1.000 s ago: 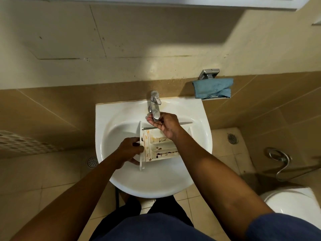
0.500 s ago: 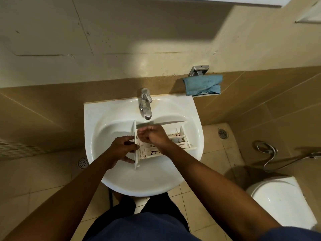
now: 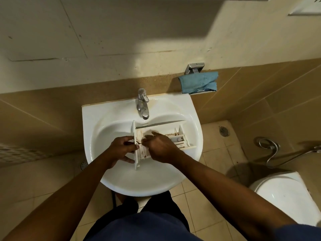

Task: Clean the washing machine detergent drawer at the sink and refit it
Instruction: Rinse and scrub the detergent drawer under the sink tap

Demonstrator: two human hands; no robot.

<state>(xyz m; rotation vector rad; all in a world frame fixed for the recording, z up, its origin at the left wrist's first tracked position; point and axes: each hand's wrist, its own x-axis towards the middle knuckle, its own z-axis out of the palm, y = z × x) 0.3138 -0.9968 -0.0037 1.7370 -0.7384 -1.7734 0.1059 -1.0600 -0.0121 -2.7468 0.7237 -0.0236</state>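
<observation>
the detergent drawer [image 3: 180, 138] lies in the sink [image 3: 90, 119], below the tap [image 3: 143, 105]. my left hand [image 3: 122, 150] grips its front panel [image 3: 134, 127]; my right hand [image 3: 160, 147] sits inside it, fingers [image 3: 148, 136] bent, pinching or not i cannot tell.

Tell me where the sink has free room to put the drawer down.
Free: the sink bowl between drawer and near rim, and left of the left hand. Crowded: below the tap, around the drawer and right hand.
</observation>
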